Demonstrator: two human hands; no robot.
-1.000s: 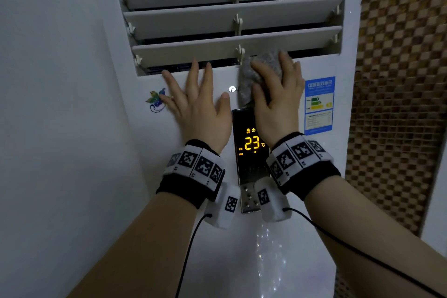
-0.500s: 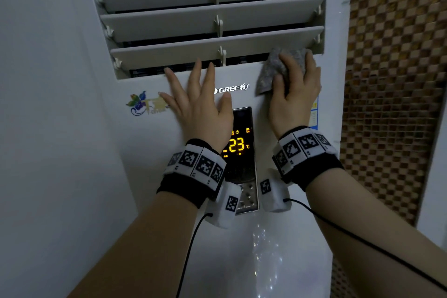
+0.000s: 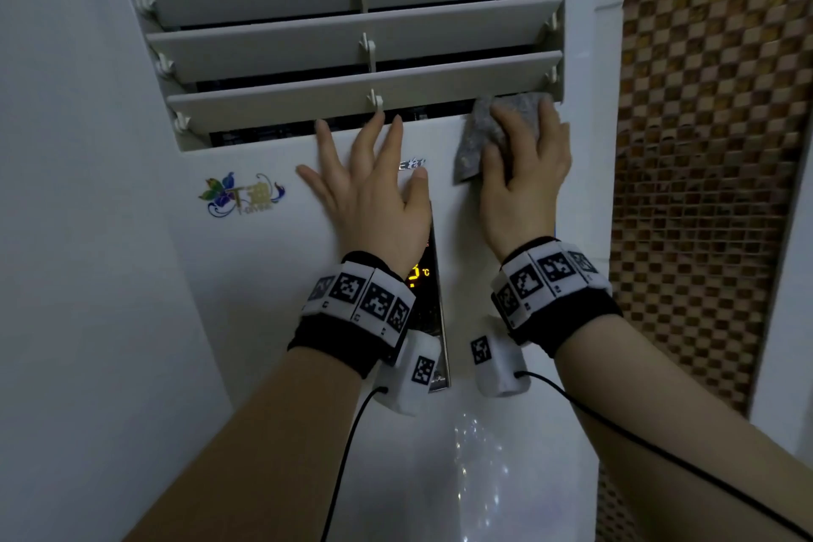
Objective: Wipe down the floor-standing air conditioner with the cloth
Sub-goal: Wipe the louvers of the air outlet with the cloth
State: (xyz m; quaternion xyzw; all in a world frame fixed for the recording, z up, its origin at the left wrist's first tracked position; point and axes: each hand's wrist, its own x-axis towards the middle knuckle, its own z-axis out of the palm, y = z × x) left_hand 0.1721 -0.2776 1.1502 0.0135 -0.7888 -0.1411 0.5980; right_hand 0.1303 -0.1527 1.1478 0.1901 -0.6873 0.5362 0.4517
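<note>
Wiping under way at the top of the front panel, most of the unit left to do.

Our right hand [image 3: 523, 180] presses the grey cloth [image 3: 481, 136] flat against the air conditioner [image 3: 264, 277], fingers closed over it, near the panel's upper right corner just below the lowest louvre [image 3: 352, 101]. Our left hand [image 3: 374, 194] rests open, fingers spread, on the panel's upper edge (bracing, we judge). The louvres, display strip [image 3: 433, 299] and lower panel look still unwiped.

a plain white wall [image 3: 66, 189] fills the left side. on the right, a brown and gold mosaic tile wall [image 3: 704, 145]. the light is dim.
</note>
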